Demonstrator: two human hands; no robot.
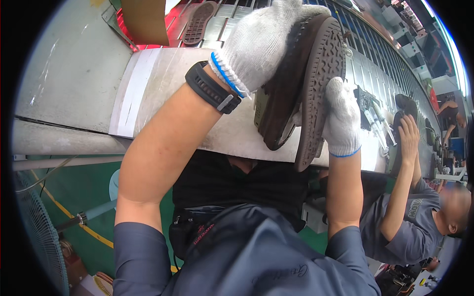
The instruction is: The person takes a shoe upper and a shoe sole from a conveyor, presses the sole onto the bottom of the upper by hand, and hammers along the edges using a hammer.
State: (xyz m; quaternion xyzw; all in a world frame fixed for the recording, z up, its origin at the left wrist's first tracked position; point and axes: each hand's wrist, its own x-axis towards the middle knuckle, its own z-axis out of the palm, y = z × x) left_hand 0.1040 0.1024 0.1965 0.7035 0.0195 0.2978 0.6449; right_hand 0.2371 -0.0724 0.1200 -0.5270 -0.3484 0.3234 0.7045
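Note:
In a white knitted glove with a blue cuff, my left hand (261,42) is closed around the far end of a dark brown shoe (284,98). Right against the shoe stands a brown rubber sole (322,91), its treaded face turned to the right. My right hand (341,118), gloved the same way, grips the sole from the right, with the thumb up along the tread and the other fingers mostly hidden behind it. Both pieces stand on edge over the near side of the worktable (217,130). Whether they are joined along the far end cannot be seen.
Another brown sole (199,22) lies on the metal roller conveyor at the far left, beside a tan sheet (144,22). Syringe-like tubes (377,126) rest right of my hands. A co-worker (410,222) handles a dark shoe at the right. A fan (39,232) stands lower left.

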